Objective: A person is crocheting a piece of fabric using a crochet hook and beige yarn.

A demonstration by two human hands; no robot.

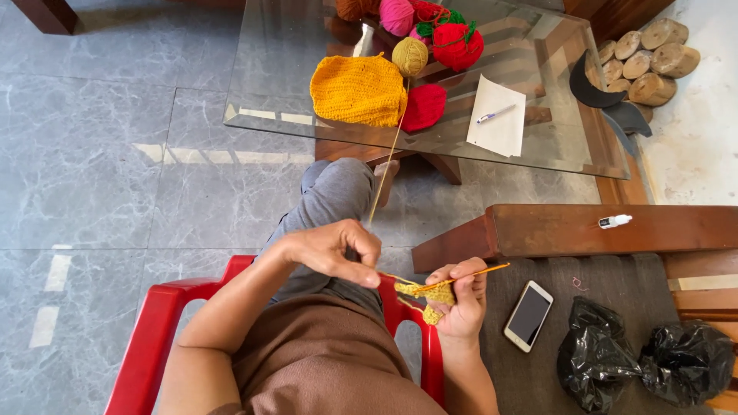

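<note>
1. Grey marbled floor tiles (115,154), smooth and glossy, fill the left of the view; a person sits on a red moulded plastic chair (154,323), wearing grey trousers and a brown top.
2. Ahead stands a clear glass tabletop (292,46) on dark wooden legs, its edge catching the light.
3. On the glass lie a ribbed mustard-yellow crocheted panel (357,90), a small red crocheted piece (424,107), a round olive-yellow ball of yarn (410,56), a pink yarn ball (397,15) and a red yarn bundle wound with green strands (458,42).
4. A white sheet of paper (498,117) with a blue-and-white pen (495,114) on it lies to the right of the red piece.
5. The left hand (334,250) has its fingers curled, pinching a thin yellow yarn strand (387,165) that runs up to the olive-yellow ball.
6. The right hand (461,296) is clenched around a small knobbly yellow crochet piece (430,296) and an orange crochet hook (470,274) that points out to the right; the piece sits just above the lap, between both hands.
7. Beside the right hand, on a dark fabric seat, lie a white-edged smartphone with a black screen (528,315) and two crumpled glossy black plastic bags (642,365).
8. A small white tube with a black cap (615,221) rests on a brown wooden armrest (584,229).
9. Round cut log ends (653,61) are stacked at the top right.
</note>
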